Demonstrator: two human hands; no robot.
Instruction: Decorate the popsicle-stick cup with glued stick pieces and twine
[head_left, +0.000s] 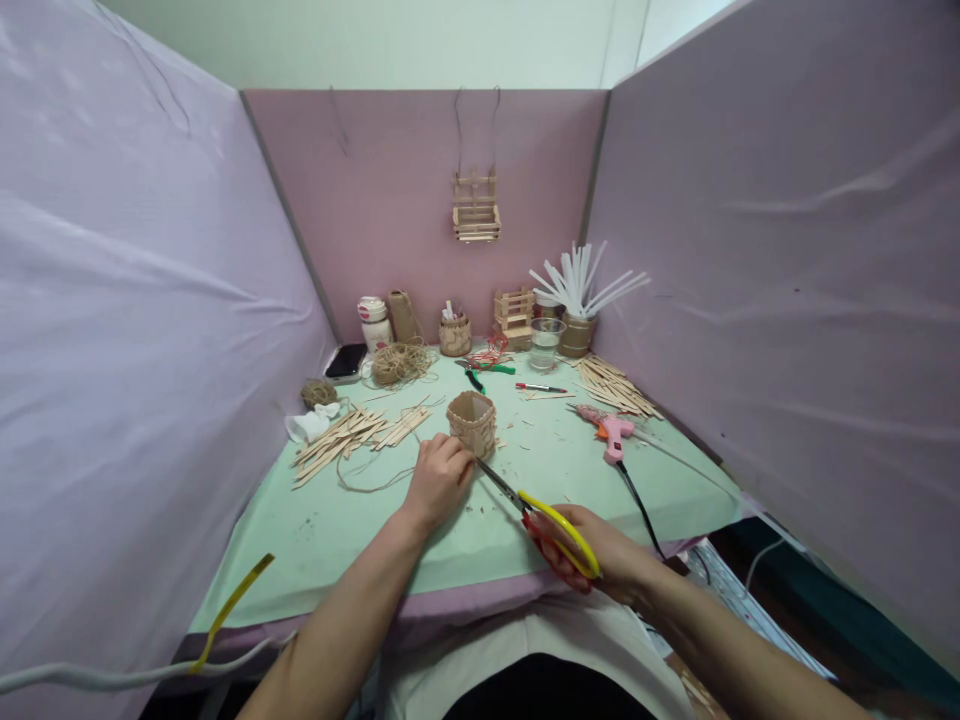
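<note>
A small wooden pot (472, 420) with a scalloped rim stands near the middle of the table. My left hand (440, 478) is at its lower front left side, fingers closed; what they pinch is too small to make out. A thin twine (375, 489) runs over the table to the left of this hand. My right hand (592, 545) is closed around the handles of a pair of scissors (559, 535), one yellow and one red. The scissor tips point up and left and lie close to my left fingertips, at the base of the pot.
Wooden sticks (341, 443) lie at left, more sticks (615, 388) at right. A pink glue gun (616, 436) with a black cord rests at right. Pliers (475, 379), a pen (540, 388), a water cup (545, 345) and a twine bundle (397, 364) are farther back.
</note>
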